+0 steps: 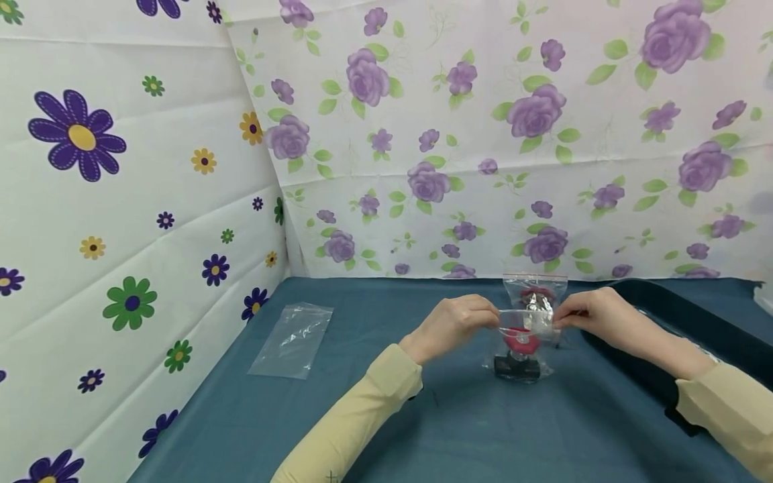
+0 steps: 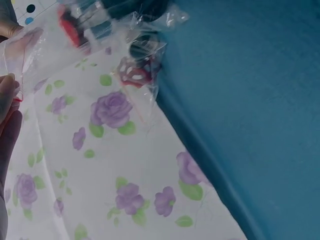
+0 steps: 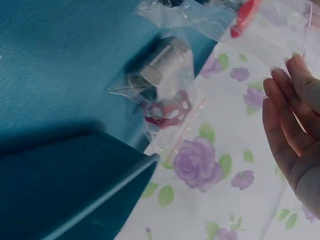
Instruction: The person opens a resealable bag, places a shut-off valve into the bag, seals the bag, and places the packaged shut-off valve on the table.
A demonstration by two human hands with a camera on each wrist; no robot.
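My left hand [image 1: 457, 320] and right hand [image 1: 606, 318] pinch opposite sides of the mouth of a clear zip bag [image 1: 512, 320]. Inside its lower part is a valve with a red handwheel [image 1: 522, 341] and a black body [image 1: 517, 367], low over the cloth. Just behind stands another bagged valve [image 1: 537, 303], with a silver body and a red wheel; the held bag partly hides it. In the right wrist view, the silver valve [image 3: 162, 65] lies past the fingertips [image 3: 298, 60]. The left wrist view catches only the edge of my left hand [image 2: 7, 110].
A flat clear bag [image 1: 291, 341] lies on the blue cloth [image 1: 459, 429] at the left. To the right, a dark bin [image 1: 718, 342] sits under my right forearm, its rim [image 3: 115, 192] near the silver valve. Flowered curtains [image 1: 423, 134] close off the back and left.
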